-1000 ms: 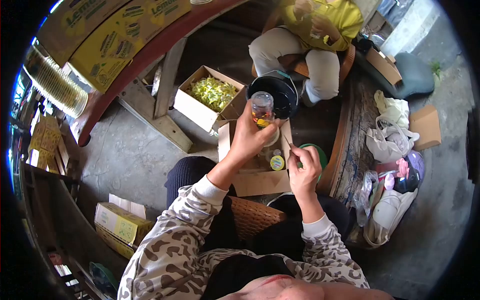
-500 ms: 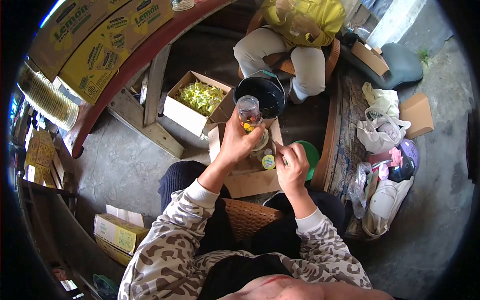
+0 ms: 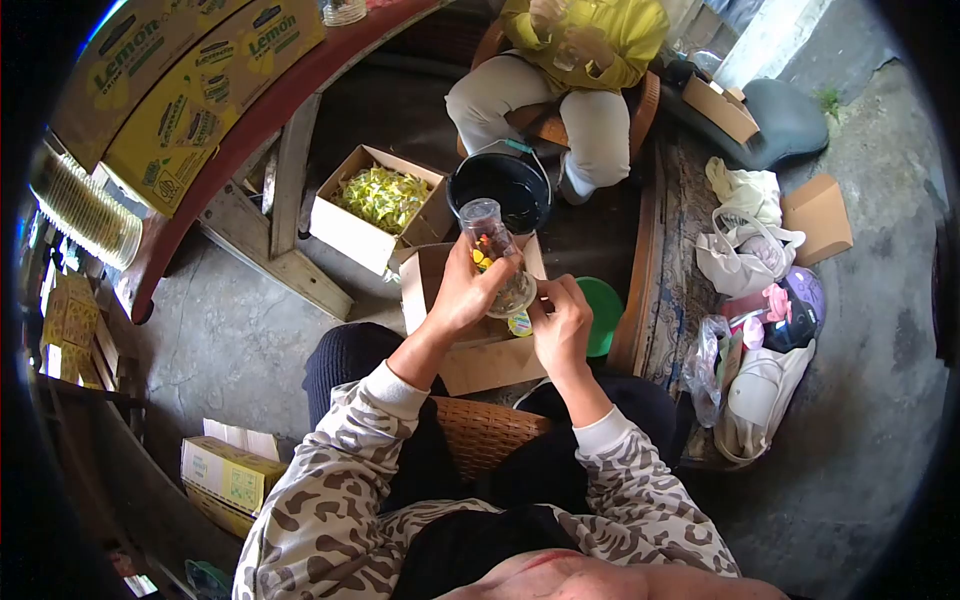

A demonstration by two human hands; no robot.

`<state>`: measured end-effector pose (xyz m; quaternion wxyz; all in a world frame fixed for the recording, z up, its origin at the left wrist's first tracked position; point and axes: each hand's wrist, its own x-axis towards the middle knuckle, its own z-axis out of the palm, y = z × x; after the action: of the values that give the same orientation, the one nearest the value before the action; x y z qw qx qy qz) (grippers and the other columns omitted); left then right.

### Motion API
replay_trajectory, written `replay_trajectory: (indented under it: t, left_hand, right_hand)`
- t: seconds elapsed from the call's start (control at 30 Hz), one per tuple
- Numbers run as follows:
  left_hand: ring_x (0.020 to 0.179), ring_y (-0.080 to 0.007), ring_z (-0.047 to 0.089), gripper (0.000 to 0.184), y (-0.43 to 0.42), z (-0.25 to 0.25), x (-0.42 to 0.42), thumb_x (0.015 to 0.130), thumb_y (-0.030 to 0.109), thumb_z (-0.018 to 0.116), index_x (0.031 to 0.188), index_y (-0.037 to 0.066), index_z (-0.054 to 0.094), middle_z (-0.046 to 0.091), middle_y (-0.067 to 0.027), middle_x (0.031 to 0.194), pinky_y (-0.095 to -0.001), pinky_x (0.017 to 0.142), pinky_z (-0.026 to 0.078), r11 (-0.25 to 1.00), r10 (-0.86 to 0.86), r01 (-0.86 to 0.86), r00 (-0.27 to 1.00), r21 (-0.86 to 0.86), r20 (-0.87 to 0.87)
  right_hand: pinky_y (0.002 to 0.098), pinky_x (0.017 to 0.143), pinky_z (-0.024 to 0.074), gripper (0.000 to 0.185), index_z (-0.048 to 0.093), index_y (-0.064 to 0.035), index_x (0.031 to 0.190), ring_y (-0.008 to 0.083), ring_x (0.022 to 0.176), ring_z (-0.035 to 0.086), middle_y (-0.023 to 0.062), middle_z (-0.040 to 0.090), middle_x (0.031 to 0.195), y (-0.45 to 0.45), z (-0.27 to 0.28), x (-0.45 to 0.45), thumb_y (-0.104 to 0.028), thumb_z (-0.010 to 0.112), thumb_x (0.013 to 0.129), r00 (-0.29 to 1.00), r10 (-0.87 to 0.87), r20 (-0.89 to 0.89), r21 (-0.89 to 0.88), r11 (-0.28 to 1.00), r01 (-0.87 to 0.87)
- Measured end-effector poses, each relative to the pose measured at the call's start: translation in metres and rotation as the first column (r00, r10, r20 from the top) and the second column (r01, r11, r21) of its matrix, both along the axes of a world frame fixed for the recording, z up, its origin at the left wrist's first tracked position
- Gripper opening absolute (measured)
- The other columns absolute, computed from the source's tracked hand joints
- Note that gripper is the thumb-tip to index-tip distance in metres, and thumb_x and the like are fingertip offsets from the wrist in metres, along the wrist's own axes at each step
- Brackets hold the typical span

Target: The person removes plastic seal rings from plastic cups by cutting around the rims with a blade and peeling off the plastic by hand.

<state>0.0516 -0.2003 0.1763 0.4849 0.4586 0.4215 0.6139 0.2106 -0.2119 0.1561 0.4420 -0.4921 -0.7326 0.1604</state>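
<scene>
The left hand (image 3: pixel 472 290) grasps a clear, flower-printed glass (image 3: pixel 492 247), held aslant over an open cardboard box (image 3: pixel 490 368); the right hand (image 3: pixel 563 322), a moment ago apart from the glass with a thin tool, has now closed in on its lower end, fingers bent inward; whether they still grip the tool, or quite touch the glass, I cannot tell; so both hands now seem to be working at that one end; a lemon-printed lid (image 3: pixel 519 324) shows just beneath; the box's walls hem in any downward move, a green basin (image 3: pixel 603 318) sits just beyond the right hand, and a black bucket (image 3: pixel 470 165) stands close past the glass; farther right runs a wooden edge (image 3: pixel 640 280); the openest room is the bare floor (image 3: pixel 215 340) out to the left
</scene>
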Motion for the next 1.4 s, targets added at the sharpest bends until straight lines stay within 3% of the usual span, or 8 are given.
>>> replay_trajectory:
  t: [0.23, 0.33, 0.5, 0.63, 0.73, 0.97, 1.23, 1.4]
  left_hand:
    - [0.090, -0.0127, 0.058, 0.017, 0.006, 0.000, -0.012, 0.085, 0.009, 0.060, 0.100, 0.004, 0.056, 0.063, -0.0048, 0.093, -0.0293, 0.083, 0.047, 0.996, 0.086, -0.086, 0.995, -0.007, -0.043]
    - [0.083, -0.0115, 0.058, 0.026, 0.009, -0.003, -0.013, 0.083, 0.011, 0.068, 0.104, 0.002, 0.055, 0.062, -0.0041, 0.092, -0.0282, 0.076, 0.049, 0.995, 0.100, -0.100, 0.994, -0.001, -0.042]
    - [0.095, -0.0134, 0.058, 0.024, 0.002, 0.003, -0.003, 0.084, 0.012, 0.063, 0.106, 0.004, 0.055, 0.062, -0.0045, 0.097, -0.0293, 0.087, 0.045, 0.999, -0.035, 0.043, 0.978, -0.033, 0.203]
    - [0.103, -0.0160, 0.057, 0.033, 0.006, 0.002, -0.006, 0.085, 0.011, 0.060, 0.116, 0.005, 0.053, 0.061, -0.0063, 0.105, -0.0329, 0.094, 0.043, 0.999, 0.014, -0.003, 0.974, -0.048, 0.228]
    - [0.115, -0.0216, 0.053, 0.044, 0.011, -0.010, -0.015, 0.089, 0.010, 0.053, 0.132, 0.005, 0.044, 0.057, -0.0103, 0.119, -0.0409, 0.105, 0.036, 0.992, -0.125, 0.103, 0.844, 0.071, 0.522]
    - [0.117, -0.0214, 0.055, 0.041, 0.010, 0.006, -0.010, 0.092, 0.011, 0.059, 0.130, 0.003, 0.044, 0.058, -0.0133, 0.124, -0.0397, 0.104, 0.041, 0.999, -0.042, 0.029, 0.914, 0.040, 0.404]
    - [0.089, -0.0110, 0.061, 0.040, 0.008, 0.007, -0.013, 0.084, 0.008, 0.078, 0.112, 0.004, 0.050, 0.063, -0.0052, 0.099, -0.0264, 0.076, 0.051, 0.999, 0.020, -0.025, 0.985, 0.028, 0.169]
    - [0.085, -0.0097, 0.061, 0.028, 0.009, 0.011, -0.013, 0.084, 0.011, 0.078, 0.104, 0.005, 0.058, 0.064, -0.0017, 0.093, -0.0262, 0.076, 0.049, 0.997, 0.072, -0.073, 0.987, 0.001, 0.144]
  right_hand:
    - [0.0383, 0.059, 0.0469, 0.017, 0.068, -0.0038, 0.090, 0.0287, 0.069, 0.060, 0.0101, 0.059, 0.079, -0.004, 0.012, 0.006, 0.004, 0.068, 0.076, 0.998, 0.018, -0.068, 0.088, 0.996, -0.012]
    - [0.0382, 0.059, 0.0475, 0.017, 0.068, -0.0035, 0.091, 0.0286, 0.069, 0.061, 0.0101, 0.058, 0.078, -0.006, 0.011, 0.004, 0.004, 0.068, 0.076, 0.997, 0.053, -0.061, 0.085, 0.995, -0.048]
    - [0.0365, 0.060, 0.0498, 0.018, 0.068, -0.0022, 0.091, 0.0284, 0.069, 0.063, 0.0105, 0.060, 0.080, -0.001, -0.003, 0.005, 0.005, 0.068, 0.075, 0.998, 0.020, -0.060, 0.016, 1.000, -0.019]
    - [0.0328, 0.057, 0.0505, 0.017, 0.068, -0.0003, 0.092, 0.0236, 0.064, 0.065, 0.0110, 0.062, 0.081, -0.002, 0.006, 0.007, 0.006, 0.068, 0.077, 0.988, 0.044, -0.147, -0.019, 0.999, -0.047]
    - [0.0299, 0.055, 0.0491, 0.014, 0.067, 0.0008, 0.092, 0.0180, 0.061, 0.064, 0.0099, 0.061, 0.080, -0.001, 0.008, 0.007, 0.005, 0.068, 0.080, 0.973, 0.042, -0.229, -0.038, 0.998, -0.052]
    - [0.0278, 0.055, 0.0480, 0.014, 0.067, 0.0014, 0.093, 0.0147, 0.060, 0.062, 0.0083, 0.060, 0.079, -0.002, 0.013, 0.006, 0.008, 0.068, 0.081, 0.973, 0.054, -0.222, -0.005, 0.998, -0.056]
    - [0.0277, 0.055, 0.0486, 0.016, 0.066, 0.0011, 0.093, 0.0154, 0.061, 0.062, 0.0084, 0.060, 0.080, -0.001, 0.010, 0.005, 0.009, 0.068, 0.080, 0.977, 0.037, -0.210, -0.027, 0.999, -0.043]
    - [0.0285, 0.056, 0.0493, 0.016, 0.066, 0.0012, 0.093, 0.0160, 0.062, 0.062, 0.0084, 0.060, 0.080, -0.002, 0.011, 0.005, 0.008, 0.068, 0.079, 0.974, 0.055, -0.220, 0.005, 0.998, -0.055]
